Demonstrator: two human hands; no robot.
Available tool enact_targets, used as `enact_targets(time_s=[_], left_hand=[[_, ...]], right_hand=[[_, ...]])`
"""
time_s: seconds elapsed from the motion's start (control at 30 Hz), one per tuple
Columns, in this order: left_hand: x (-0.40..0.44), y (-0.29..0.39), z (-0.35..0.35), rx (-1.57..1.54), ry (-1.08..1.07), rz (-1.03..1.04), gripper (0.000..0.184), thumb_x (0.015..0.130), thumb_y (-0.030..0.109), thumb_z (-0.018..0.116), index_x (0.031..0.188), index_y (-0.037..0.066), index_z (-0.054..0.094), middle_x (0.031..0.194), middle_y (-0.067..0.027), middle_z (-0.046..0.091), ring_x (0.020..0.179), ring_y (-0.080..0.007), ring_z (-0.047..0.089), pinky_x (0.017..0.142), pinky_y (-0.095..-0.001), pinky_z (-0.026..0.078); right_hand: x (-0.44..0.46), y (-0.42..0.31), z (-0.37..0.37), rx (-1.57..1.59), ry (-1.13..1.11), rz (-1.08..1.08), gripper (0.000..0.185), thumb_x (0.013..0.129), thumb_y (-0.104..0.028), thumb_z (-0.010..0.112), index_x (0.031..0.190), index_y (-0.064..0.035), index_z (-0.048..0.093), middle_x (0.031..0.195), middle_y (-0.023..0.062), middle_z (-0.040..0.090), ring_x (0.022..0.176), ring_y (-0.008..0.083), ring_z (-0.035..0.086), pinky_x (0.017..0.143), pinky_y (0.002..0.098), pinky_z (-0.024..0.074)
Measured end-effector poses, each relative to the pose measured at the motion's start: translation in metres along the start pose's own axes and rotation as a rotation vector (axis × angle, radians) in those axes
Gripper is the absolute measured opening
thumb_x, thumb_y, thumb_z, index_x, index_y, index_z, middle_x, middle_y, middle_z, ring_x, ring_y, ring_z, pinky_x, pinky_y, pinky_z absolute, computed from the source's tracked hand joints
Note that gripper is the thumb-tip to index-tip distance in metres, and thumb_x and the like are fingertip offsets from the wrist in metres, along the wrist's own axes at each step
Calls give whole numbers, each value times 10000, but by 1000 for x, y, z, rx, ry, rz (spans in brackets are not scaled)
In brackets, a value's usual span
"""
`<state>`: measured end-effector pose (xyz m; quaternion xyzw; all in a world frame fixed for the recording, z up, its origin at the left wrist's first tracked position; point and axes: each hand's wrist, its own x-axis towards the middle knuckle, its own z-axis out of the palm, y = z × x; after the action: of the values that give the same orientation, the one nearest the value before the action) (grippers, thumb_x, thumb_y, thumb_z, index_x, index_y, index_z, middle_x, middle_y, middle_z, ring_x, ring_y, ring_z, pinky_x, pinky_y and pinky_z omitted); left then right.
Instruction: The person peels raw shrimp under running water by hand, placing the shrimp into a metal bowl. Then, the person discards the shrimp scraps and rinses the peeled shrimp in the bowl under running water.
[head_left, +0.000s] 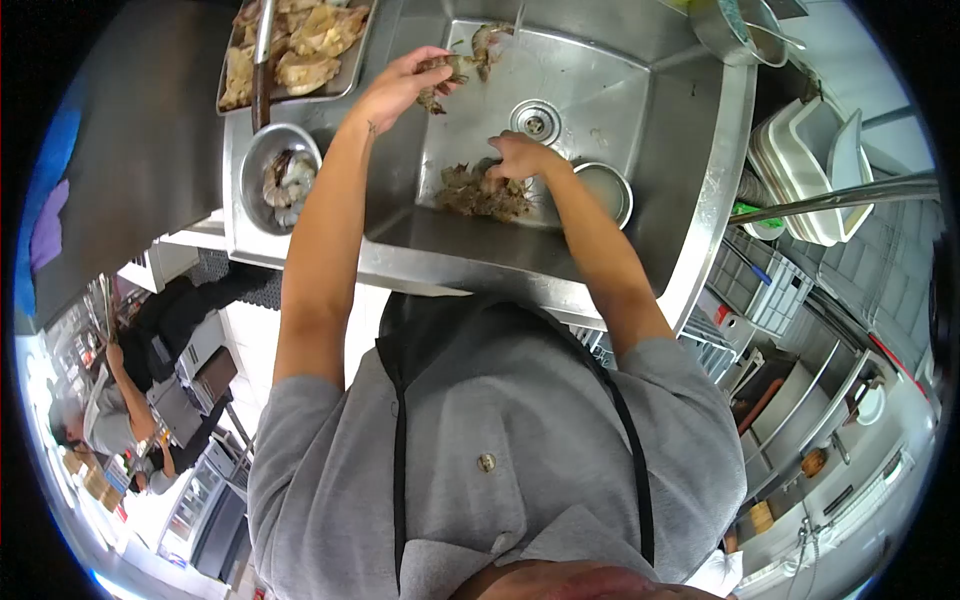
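Looking down and forward from head height, at close range, through a wide, rounded field darkening at the corners. Showing the grey shirt (545, 415) largest, at the near side; catching the left hand (402, 85) and the right hand (525, 158) farther out, over the sink (590, 90). Bending and tipping the room (850, 285) at left and right. Serving as the only view.

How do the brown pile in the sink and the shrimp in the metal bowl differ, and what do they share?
Colour: the brown pile is darker; the shrimp are paler, grey with orange tints. Texture: the pile looks ragged and spiky; the shrimp look smoother. Place: the pile lies loose in the sink; the shrimp sit inside the metal bowl. Shared: both are heaped together.
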<state>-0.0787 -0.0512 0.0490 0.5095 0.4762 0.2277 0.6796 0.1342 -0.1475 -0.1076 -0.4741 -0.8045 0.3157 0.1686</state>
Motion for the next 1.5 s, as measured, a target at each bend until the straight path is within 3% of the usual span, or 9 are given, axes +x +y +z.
enact_targets(time_s=[0.23,0.37,0.47,0.53,0.8,1.03,1.13,1.17,1.5], left_hand=[[71,14,16,258,44,109,362,873,146,620,1204,59,504,951,-57,635,910,-152,567,826,-287,435],[105,18,26,416,-229,81,347,805,206,676,1114,75,586,998,-46,635,861,-144,610,677,-298,507],[95,31,21,496,-38,111,278,822,240,626,1045,79,662,948,-134,667,826,-235,623,653,-381,505],[126,7,5,637,-10,288,435,758,408,631,997,45,653,949,-182,652,839,-314,615,737,-428,476],[114,16,-3,754,62,118,278,783,182,538,1055,129,552,1031,-137,616,1095,-370,526,902,-739,258],[115,11,-3,631,244,148,256,767,201,570,1004,106,575,1025,-145,617,1063,-358,549,892,-690,316],[146,-18,4,701,386,513,186,706,158,573,830,45,653,833,-167,643,720,-297,628,657,-427,499],[128,-3,3,470,202,189,306,768,202,598,1049,87,637,1059,-154,605,1019,-292,571,863,-397,471],[104,1,8,-128,87,151,300,746,-22,626,1023,57,538,932,-47,582,905,-160,542,814,-279,419]], right_hand=[[78,-17,-129,1172,270,667,313,863,-222,554,1117,-43,589,999,69,644,853,176,612,697,278,470],[110,18,-128,1455,235,224,254,909,-172,510,1111,-42,593,999,50,645,908,151,601,742,269,455],[121,33,-128,1357,126,153,213,922,-130,504,1077,-6,582,1083,124,627,999,218,611,902,348,488],[135,60,-119,1353,169,352,124,889,-32,533,1002,-33,584,952,71,625,824,160,614,682,256,518],[136,20,-146,1315,203,459,157,853,19,570,1006,-11,586,927,78,604,805,145,602,674,224,507],[149,38,-146,1280,137,414,220,865,9,574,1085,11,574,1029,97,604,970,190,585,830,266,503],[158,59,-141,1284,120,343,230,883,-42,586,1098,38,572,1046,115,617,984,199,593,844,288,499],[155,57,-143,1275,224,393,281,864,-40,600,1132,38,568,1089,116,616,974,207,601,864,314,490],[133,24,-183,1212,426,278,107,800,30,624,905,44,637,845,109,649,772,174,629,693,290,550]])
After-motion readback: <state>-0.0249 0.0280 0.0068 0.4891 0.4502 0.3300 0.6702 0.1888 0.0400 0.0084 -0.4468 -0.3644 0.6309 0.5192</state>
